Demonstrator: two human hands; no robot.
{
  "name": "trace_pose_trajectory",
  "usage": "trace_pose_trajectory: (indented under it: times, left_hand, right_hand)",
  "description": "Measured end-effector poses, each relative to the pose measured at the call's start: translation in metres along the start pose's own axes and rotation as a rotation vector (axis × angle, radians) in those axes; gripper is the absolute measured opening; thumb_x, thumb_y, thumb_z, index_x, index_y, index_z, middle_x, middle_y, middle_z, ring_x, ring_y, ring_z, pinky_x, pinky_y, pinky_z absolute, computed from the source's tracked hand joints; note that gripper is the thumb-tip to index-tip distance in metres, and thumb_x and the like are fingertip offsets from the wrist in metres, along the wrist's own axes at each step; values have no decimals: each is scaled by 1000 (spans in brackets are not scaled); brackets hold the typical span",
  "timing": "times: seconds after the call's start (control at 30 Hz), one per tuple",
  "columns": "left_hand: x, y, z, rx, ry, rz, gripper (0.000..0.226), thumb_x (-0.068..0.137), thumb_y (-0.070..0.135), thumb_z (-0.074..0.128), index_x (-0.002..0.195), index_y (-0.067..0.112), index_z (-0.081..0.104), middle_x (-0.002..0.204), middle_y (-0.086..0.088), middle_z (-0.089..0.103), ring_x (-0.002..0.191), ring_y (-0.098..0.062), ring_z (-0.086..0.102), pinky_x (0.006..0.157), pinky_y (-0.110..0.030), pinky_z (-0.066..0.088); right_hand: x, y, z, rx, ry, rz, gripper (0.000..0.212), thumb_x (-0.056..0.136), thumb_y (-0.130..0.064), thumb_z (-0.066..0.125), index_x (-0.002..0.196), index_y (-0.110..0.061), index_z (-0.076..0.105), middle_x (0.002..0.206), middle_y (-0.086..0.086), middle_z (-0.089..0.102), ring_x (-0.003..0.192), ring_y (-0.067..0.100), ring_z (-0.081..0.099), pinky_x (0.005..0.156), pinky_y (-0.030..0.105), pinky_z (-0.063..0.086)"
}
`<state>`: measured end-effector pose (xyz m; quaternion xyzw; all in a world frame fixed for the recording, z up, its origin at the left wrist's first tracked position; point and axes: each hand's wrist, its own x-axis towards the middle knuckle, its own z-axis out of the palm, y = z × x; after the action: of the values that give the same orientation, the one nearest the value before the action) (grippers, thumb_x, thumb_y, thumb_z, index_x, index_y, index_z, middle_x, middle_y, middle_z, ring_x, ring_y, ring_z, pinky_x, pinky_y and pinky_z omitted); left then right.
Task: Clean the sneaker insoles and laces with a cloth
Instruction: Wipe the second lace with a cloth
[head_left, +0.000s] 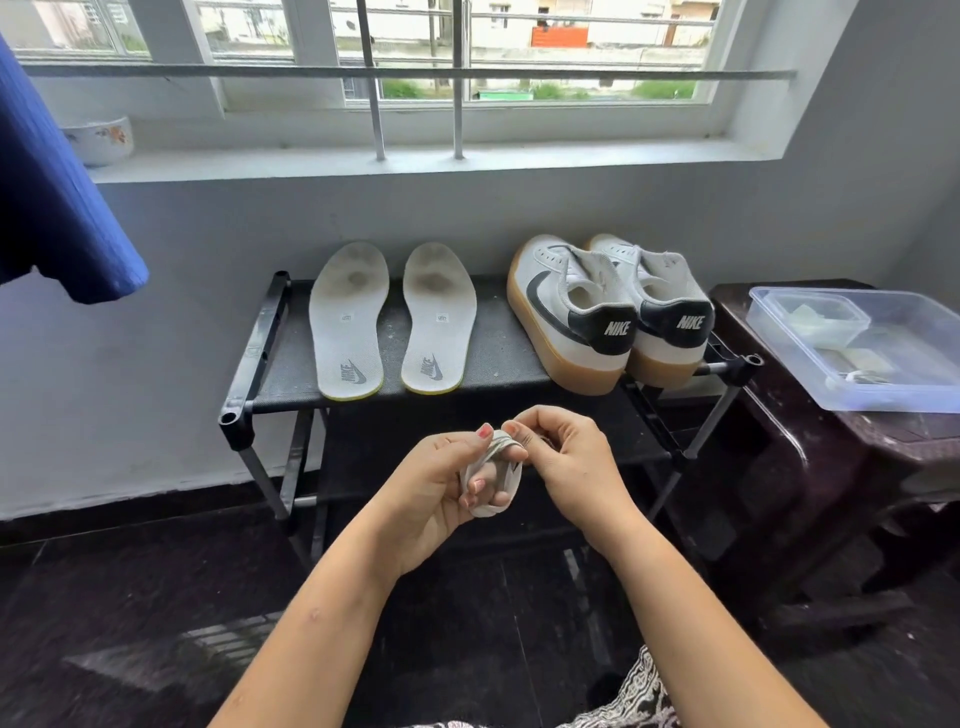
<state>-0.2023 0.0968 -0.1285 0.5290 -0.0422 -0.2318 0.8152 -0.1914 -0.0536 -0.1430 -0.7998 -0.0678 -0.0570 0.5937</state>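
Observation:
Two white, stained insoles lie side by side on the black shoe rack (498, 358), the left insole (349, 322) and the right insole (439, 319). A pair of white sneakers (608, 312) with gum soles stands at the rack's right end, heels toward me, with no laces in them. In front of the rack, my left hand (441, 493) has a white lace (492, 475) wound in loops around its fingers. My right hand (566, 457) pinches the lace at the top of the loops. No cloth is clearly visible.
A clear plastic tub (883, 348) with small items sits on a dark side table (831, 431) at right. A bowl (101, 137) rests on the windowsill. Blue fabric (57, 208) hangs at upper left. The floor is dark tile.

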Motion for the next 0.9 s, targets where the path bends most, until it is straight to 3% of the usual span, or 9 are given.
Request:
trace_pose_trajectory:
  times: [0.3, 0.4, 0.57, 0.7, 0.9]
  left_hand:
    - [-1, 4, 3, -200, 88, 152, 35, 83, 23, 52, 103, -4, 63, 53, 2, 48, 50, -8, 57, 64, -22, 57]
    - [1, 3, 2, -250, 129, 170, 35, 85, 22, 52, 108, -2, 62, 67, -2, 61, 60, -11, 61, 62, -24, 56]
    - [4, 1, -2, -359, 238, 175, 43, 83, 26, 55, 115, -3, 59, 88, -9, 72, 72, -13, 67, 71, -24, 59]
    - [5, 1, -1, -368, 266, 172, 37, 93, 23, 48, 119, -2, 55, 96, -10, 73, 76, -14, 69, 68, -23, 59]
    - [6, 0, -2, -275, 314, 215, 30, 95, 22, 46, 116, 2, 54, 102, -11, 71, 85, -16, 69, 68, -22, 57]
  right_hand:
    - [-4, 1, 9, -80, -166, 76, 17, 93, -21, 57, 80, -22, 68, 63, -11, 60, 58, -4, 50, 58, 13, 41]
    - [-6, 1, 13, -146, -211, 83, 18, 95, -20, 53, 85, -21, 67, 69, -7, 62, 56, -2, 47, 54, 14, 38]
    - [-9, 0, 17, -273, -263, 63, 20, 95, -16, 53, 83, -27, 65, 70, -7, 62, 53, -7, 49, 53, 11, 37]
    - [-9, -1, 18, -272, -278, 56, 18, 96, -18, 54, 83, -27, 63, 69, -11, 59, 55, -10, 50, 54, 9, 38]
    - [-10, 1, 22, -292, -258, 25, 20, 93, -22, 58, 74, -25, 61, 69, -8, 61, 60, -1, 52, 58, 14, 40]
